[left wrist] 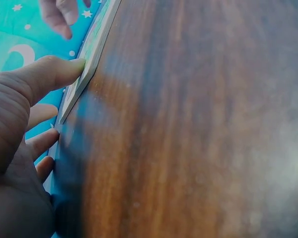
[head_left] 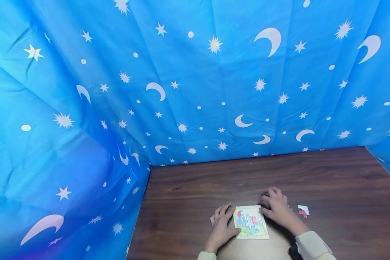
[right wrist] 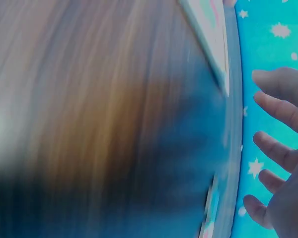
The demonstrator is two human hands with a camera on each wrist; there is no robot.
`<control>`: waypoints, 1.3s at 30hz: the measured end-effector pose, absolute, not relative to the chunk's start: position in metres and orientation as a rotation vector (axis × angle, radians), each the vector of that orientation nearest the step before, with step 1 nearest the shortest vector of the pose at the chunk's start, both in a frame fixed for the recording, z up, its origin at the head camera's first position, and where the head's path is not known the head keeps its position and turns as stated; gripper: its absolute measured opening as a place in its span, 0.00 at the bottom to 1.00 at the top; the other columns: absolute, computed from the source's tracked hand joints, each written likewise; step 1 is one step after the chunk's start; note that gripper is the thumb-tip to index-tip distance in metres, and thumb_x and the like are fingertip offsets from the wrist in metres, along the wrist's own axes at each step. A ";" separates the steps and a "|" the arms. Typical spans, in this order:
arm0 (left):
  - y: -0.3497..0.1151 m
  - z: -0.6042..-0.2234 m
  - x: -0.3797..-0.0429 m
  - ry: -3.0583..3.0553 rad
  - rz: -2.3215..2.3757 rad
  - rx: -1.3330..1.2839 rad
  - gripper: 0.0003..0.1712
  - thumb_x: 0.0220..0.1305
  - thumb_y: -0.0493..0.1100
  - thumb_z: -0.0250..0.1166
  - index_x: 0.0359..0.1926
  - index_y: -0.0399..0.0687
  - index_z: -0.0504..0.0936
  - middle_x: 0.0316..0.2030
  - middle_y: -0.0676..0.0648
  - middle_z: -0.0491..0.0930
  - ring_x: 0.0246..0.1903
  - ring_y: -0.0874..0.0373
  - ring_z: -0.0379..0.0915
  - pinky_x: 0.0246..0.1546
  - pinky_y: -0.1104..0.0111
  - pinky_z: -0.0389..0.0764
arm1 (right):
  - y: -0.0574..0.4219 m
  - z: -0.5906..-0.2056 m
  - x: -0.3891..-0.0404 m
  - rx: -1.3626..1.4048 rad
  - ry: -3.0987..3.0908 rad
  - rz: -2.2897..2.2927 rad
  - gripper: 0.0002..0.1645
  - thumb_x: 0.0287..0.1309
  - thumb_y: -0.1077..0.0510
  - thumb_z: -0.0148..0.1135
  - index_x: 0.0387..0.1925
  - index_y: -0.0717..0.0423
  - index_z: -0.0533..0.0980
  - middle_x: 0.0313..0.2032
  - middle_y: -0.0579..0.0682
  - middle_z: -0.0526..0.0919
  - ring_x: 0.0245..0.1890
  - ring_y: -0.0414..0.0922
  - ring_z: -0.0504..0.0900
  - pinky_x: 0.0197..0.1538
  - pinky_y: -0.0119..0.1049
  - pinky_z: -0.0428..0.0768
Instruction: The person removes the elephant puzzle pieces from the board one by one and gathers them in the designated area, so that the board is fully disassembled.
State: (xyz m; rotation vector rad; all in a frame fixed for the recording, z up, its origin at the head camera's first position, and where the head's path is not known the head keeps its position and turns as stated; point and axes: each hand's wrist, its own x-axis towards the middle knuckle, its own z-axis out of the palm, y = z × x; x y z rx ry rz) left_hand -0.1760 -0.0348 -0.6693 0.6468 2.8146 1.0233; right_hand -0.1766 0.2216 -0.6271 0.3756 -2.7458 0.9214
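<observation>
A small jigsaw puzzle point(head_left: 251, 222) in a pale square frame lies flat on the table, with yellow, blue, red and green in its picture. At its left side is my left hand point(head_left: 221, 225); the thumb point(left wrist: 69, 72) presses on the frame's edge and the other fingers are spread along the side. My right hand point(head_left: 277, 207) is by the frame's upper right corner. In the right wrist view its fingers point(right wrist: 280, 109) are spread and loosely bent, with nothing between them. To the right of this hand lies a loose puzzle piece point(head_left: 303, 210), white and red.
The dark wood-grain table point(head_left: 182, 187) runs back to a blue cloth point(head_left: 195, 83) with white moons and stars, which also hangs along the left side. More of this cloth edges the table at the far right. Something black point(head_left: 294, 251) shows at my right wrist.
</observation>
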 end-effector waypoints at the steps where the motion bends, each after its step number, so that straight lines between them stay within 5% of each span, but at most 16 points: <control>1: -0.035 -0.670 -0.176 2.820 1.019 0.649 0.44 0.47 0.49 0.76 0.68 0.49 0.76 0.70 0.49 0.68 0.68 0.46 0.57 0.56 0.48 0.57 | 0.216 -0.627 -0.177 0.392 -2.749 0.919 0.11 0.47 0.62 0.76 0.33 0.49 0.83 0.52 0.62 0.77 0.59 0.70 0.63 0.50 0.71 0.61; 7: -0.036 -0.671 -0.175 2.865 0.972 0.653 0.45 0.46 0.50 0.76 0.68 0.48 0.76 0.69 0.49 0.69 0.68 0.48 0.58 0.56 0.50 0.59 | 0.181 -0.630 -0.181 0.536 -2.763 0.904 0.13 0.45 0.60 0.78 0.36 0.53 0.85 0.52 0.62 0.78 0.60 0.70 0.65 0.50 0.70 0.63; 14: -0.034 -0.671 -0.172 2.833 0.962 0.650 0.45 0.47 0.50 0.76 0.69 0.46 0.74 0.70 0.50 0.68 0.68 0.48 0.57 0.56 0.51 0.59 | 0.165 -0.637 -0.174 0.551 -2.771 0.839 0.14 0.38 0.61 0.81 0.23 0.50 0.80 0.48 0.60 0.78 0.58 0.69 0.66 0.49 0.67 0.64; 21: -0.035 -0.668 -0.172 2.861 0.958 0.633 0.45 0.47 0.50 0.76 0.68 0.46 0.75 0.69 0.50 0.69 0.68 0.49 0.58 0.57 0.51 0.59 | 0.162 -0.640 -0.174 0.585 -2.730 0.838 0.12 0.39 0.61 0.80 0.23 0.49 0.81 0.47 0.57 0.79 0.56 0.66 0.68 0.46 0.63 0.66; 39: -0.035 -0.671 -0.174 2.870 0.963 0.662 0.45 0.47 0.50 0.76 0.69 0.45 0.75 0.69 0.50 0.69 0.67 0.48 0.58 0.55 0.51 0.59 | 0.163 -0.639 -0.176 0.561 -2.702 0.939 0.16 0.41 0.65 0.77 0.22 0.47 0.75 0.48 0.60 0.79 0.58 0.70 0.66 0.49 0.69 0.63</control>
